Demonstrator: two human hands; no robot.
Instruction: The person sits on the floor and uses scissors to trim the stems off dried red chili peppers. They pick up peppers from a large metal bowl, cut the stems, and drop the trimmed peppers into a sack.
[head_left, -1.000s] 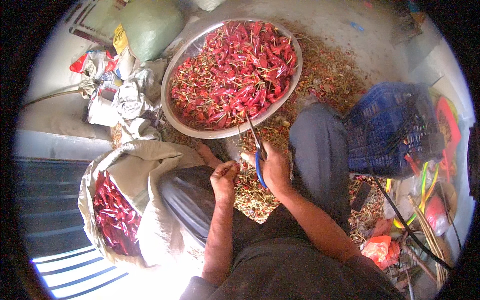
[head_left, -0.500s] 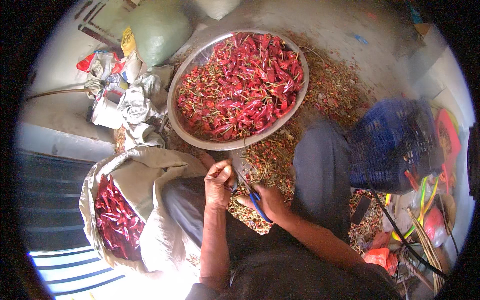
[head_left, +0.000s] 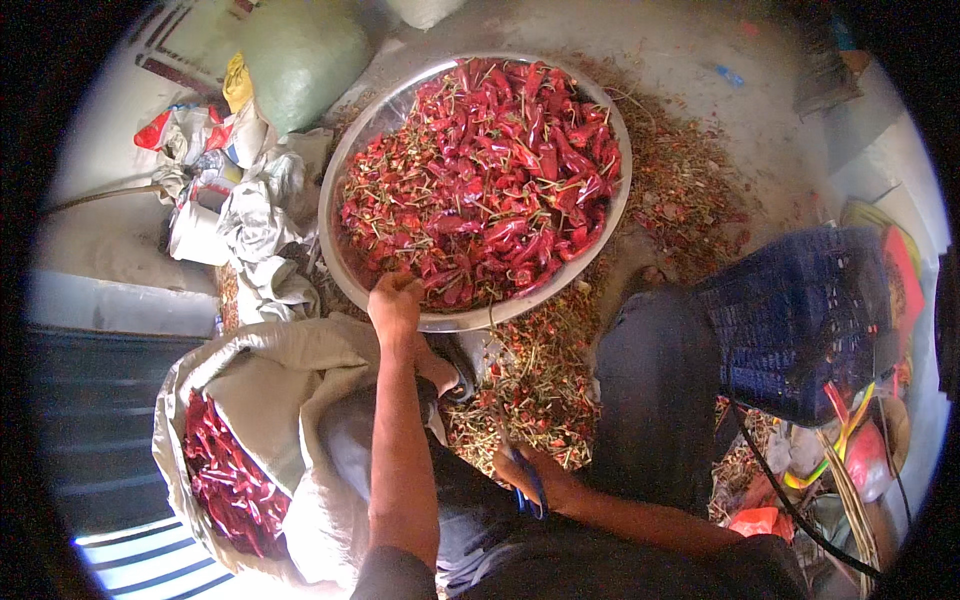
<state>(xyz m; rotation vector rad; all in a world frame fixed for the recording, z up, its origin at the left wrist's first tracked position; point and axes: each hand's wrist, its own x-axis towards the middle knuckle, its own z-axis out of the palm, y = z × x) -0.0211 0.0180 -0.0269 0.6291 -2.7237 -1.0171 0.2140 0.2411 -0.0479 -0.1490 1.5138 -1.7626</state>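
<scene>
A wide metal basin (head_left: pixel 330 215) heaped with red dried chili peppers (head_left: pixel 500 170), many with stems on, stands ahead of me. My left hand (head_left: pixel 397 303) reaches over its near-left rim, fingers curled together at the peppers' edge; what they hold, if anything, is hidden. Lower and to the right, between my knees, my right hand (head_left: pixel 535 474) grips a pair of scissors (head_left: pixel 538 496) by the blue handles. The blades point away from me, over cut stems and pepper bits (head_left: pixel 545 385) on the floor. To my left, an open pale sack (head_left: pixel 235 385) holds stemless red peppers (head_left: pixel 225 475).
A dark blue plastic crate (head_left: pixel 800 310) stands beyond my right knee, with sticks (head_left: pixel 850 495) and a black cable nearby. Crumpled white bags (head_left: pixel 260 215) and a white bucket (head_left: pixel 197 235) lie left of the basin. Behind them is a bulging greenish sack (head_left: pixel 310 65).
My left hand has moved from beside the scissors, forward and left to the basin's rim. My right hand with the scissors has dropped slightly nearer to me.
</scene>
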